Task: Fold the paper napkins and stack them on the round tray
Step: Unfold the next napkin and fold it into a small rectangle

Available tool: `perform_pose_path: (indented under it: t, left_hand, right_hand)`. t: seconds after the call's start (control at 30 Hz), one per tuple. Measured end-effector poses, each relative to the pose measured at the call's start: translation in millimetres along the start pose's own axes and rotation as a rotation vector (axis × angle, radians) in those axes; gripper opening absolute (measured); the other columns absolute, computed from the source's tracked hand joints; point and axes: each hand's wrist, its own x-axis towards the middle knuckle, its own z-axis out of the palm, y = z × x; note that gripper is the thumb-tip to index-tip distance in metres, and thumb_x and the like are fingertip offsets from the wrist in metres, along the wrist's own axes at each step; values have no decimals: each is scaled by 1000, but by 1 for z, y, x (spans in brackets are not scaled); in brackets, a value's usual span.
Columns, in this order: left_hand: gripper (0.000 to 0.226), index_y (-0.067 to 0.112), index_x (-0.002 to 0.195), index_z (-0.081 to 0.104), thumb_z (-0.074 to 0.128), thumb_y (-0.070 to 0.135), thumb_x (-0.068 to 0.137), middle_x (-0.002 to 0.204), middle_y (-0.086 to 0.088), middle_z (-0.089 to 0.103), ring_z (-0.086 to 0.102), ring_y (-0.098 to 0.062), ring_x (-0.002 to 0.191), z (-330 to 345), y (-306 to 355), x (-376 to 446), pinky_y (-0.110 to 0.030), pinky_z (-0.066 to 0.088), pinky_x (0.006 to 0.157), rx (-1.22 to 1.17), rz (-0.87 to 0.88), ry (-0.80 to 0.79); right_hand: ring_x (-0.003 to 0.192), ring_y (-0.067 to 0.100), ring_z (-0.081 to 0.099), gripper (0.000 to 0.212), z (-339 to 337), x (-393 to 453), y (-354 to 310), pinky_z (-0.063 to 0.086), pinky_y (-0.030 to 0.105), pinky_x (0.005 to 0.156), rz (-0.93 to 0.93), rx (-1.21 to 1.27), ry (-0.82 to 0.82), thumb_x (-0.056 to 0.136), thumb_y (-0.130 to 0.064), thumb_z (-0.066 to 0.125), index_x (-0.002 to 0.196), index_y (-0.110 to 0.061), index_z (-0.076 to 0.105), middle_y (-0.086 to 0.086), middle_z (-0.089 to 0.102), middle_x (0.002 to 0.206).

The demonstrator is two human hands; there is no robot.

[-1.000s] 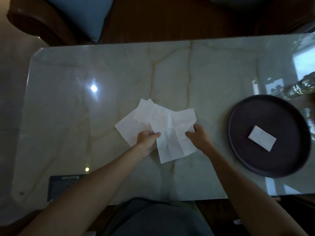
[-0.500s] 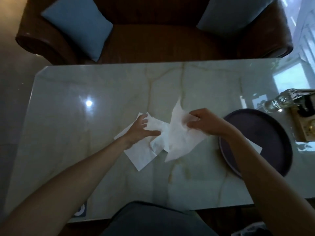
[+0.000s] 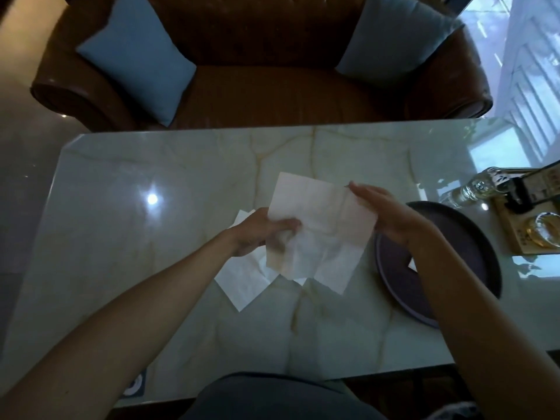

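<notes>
Over table point(image 3: 145, 268), napkin point(image 3: 321, 225) pinched btwn L fingers point(image 3: 288, 231)

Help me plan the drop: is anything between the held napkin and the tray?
Nothing visible. The napkin, pinched by the left hand with the right hand at its edge, hangs left of the tray; only the right forearm crosses it.

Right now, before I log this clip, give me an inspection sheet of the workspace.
Surface: glossy marble table, glare spot at left.
Job's things: unfolded napkin held above the table; other napkins lying flat under it; round tray at right, white corner showing on it.
Clutter: glass bottle and wooden board past the tray.
Hands: left hand grips the napkin's left edge; right hand straight-fingered along its right edge, grip hidden.
Cables: nothing seen.
Surroundings: brown sofa, blue cushions.
</notes>
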Motion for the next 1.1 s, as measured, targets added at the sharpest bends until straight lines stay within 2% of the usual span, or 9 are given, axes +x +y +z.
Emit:
perform_pose_path:
  t: [0.13,0.27,0.37,0.43,0.53,0.7,0.83,0.93,1.1]
  left_hand:
    - [27,12,114,72,76,21,88,106,-7,76,71,-25,97,-2,-8,-6,-42,57,88,-183,-17,56]
    - [35,8,123,68,74,21,90,111,-8,76,72,-22,100,-3,-15,-11,-38,57,91,-201,-53,71]
    - [40,7,121,70,78,25,86,117,-12,74,70,-26,105,-9,-22,-12,-44,52,99,-134,-82,95]
    - [33,8,116,71,77,25,88,110,-7,77,72,-23,100,-14,-24,-14,-40,55,92,-59,-86,88]
    - [17,15,108,73,72,21,92,100,-2,78,74,-17,90,-19,-27,-18,-35,58,82,34,-72,64]
    - [19,13,114,71,65,19,97,101,-4,76,72,-17,87,-22,-26,-24,-30,60,73,56,-96,50]
    - [27,10,123,69,64,14,97,113,-8,74,70,-23,99,-26,-2,-31,-42,57,89,-50,-27,16]
    - [26,9,121,70,64,9,95,114,-14,69,65,-28,104,-33,16,-38,-46,51,96,-111,51,18]
    - [20,2,113,70,57,3,98,99,-11,75,73,-24,86,-37,30,-45,-34,60,72,-21,146,52]
  right_hand:
    - [103,30,70,52,3,-3,65,55,46,95,189,236,-29,88,-46,59,124,-10,64,14,72,115]
    - [96,24,71,23,29,-12,91,55,44,92,139,250,18,94,-16,63,115,-10,70,7,76,106]
    - [94,27,68,18,42,-11,93,54,46,91,114,181,126,93,-8,65,109,-6,72,10,75,102]
    - [91,28,66,15,45,-11,91,53,46,87,103,161,180,93,-6,65,106,-5,73,14,72,101]
    - [83,24,62,15,42,-10,88,51,41,78,85,89,227,93,-9,65,103,-1,74,12,69,93]
    - [72,20,59,20,36,-9,78,49,31,66,82,-6,230,94,-11,64,105,3,73,10,66,82]
    - [74,19,66,21,28,-14,47,53,31,69,-2,185,164,94,-4,59,108,-7,74,10,73,89]
    - [67,14,64,25,20,-17,25,50,26,62,-83,287,125,94,0,53,90,-13,74,4,72,81]
    - [73,20,70,36,22,-13,16,58,32,67,-133,286,91,94,4,51,84,-16,79,5,76,84]
